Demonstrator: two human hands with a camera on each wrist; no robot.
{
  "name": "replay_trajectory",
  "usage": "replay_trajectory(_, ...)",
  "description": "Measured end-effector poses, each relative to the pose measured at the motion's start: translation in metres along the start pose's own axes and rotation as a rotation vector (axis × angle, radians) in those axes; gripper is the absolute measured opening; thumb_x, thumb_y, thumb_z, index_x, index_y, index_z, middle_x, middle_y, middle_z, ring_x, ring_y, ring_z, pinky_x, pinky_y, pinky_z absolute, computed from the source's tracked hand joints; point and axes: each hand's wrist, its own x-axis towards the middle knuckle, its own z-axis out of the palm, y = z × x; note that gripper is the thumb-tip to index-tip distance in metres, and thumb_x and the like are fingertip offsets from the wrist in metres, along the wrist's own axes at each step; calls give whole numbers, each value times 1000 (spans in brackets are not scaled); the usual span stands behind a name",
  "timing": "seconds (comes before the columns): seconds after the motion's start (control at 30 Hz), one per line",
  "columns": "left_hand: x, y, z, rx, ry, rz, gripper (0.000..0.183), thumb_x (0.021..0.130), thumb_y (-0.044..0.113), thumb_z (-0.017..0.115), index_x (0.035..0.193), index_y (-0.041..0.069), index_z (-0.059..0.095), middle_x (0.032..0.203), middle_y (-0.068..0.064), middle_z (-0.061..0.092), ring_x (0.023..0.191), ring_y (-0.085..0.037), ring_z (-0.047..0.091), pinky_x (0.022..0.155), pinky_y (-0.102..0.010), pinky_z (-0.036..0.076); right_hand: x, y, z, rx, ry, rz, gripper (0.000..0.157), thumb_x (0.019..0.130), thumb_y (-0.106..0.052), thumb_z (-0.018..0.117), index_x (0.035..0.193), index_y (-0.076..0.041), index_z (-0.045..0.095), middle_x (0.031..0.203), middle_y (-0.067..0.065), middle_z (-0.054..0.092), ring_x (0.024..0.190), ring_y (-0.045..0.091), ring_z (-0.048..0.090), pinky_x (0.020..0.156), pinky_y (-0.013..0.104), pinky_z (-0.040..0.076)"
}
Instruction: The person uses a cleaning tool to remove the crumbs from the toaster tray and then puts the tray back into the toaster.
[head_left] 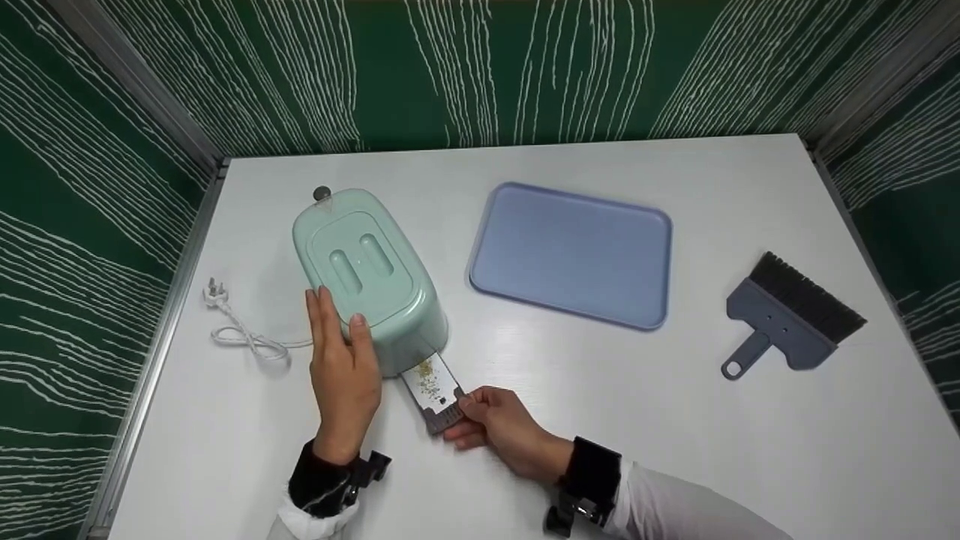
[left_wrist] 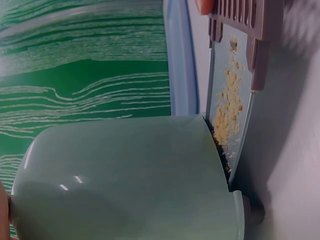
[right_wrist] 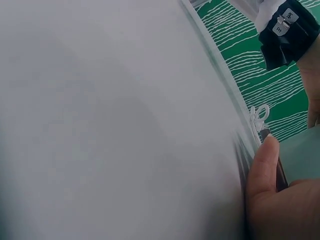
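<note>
A mint-green toaster (head_left: 362,262) with a slotted lid sits on the left half of the table. My left hand (head_left: 345,379) lies against its near left side, fingers straight, fingertips at the lid's edge. From the toaster's near end a crumb tray (head_left: 431,386) sticks partly out, its inner part hidden inside. Its grey-brown end is pinched between thumb and fingers of my right hand (head_left: 502,431). Yellowish crumbs (left_wrist: 229,107) lie scattered along the tray in the left wrist view. In the right wrist view, the right thumb (right_wrist: 265,165) presses on the tray's end.
A blue rectangular tray (head_left: 574,255) lies right of the toaster. Farther right is a grey brush (head_left: 795,311) with dark bristles. The toaster's white cord and plug (head_left: 244,330) rest at the left. Green walls with white lines border the white table (head_left: 675,450).
</note>
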Motion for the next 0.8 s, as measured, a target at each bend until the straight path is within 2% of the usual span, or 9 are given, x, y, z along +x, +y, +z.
replay_trajectory(0.2, 0, 0, 0, 4, 1, -5, 63, 113, 31, 42, 165, 2, 22, 173, -18, 10, 149, -43, 34, 114, -60, 40, -4, 3, -3, -8, 6, -1, 12, 108, -4, 51, 107, 8, 54, 100, 25, 75, 75, 19, 75, 71, 31, 64)
replay_trajectory(0.37, 0, 0, 0, 1, -1, -13, 64, 113, 32, 42, 166, 3, 21, 173, -17, 9, 138, -45, 50, 108, -60, 46, -8, 3, -5, -10, 13, 8, 13, 108, -4, 52, 107, 8, 54, 100, 25, 75, 75, 20, 76, 70, 31, 64)
replay_trajectory(0.6, 0, -1, 0, -8, -8, -13, 64, 113, 32, 42, 166, 5, 21, 174, -16, 9, 149, -42, 35, 114, -60, 39, -13, 3, -8, -9, 11, 15, 11, 107, -3, 52, 104, 7, 54, 99, 24, 75, 76, 21, 76, 68, 30, 63)
replay_trajectory(0.8, 0, 0, -1, -14, -16, -26, 64, 113, 33, 42, 166, 5, 20, 174, -16, 7, 139, -45, 49, 109, -60, 45, -17, 2, -12, -19, 15, 26, 11, 107, -3, 51, 106, 8, 54, 98, 23, 75, 77, 21, 76, 70, 31, 64)
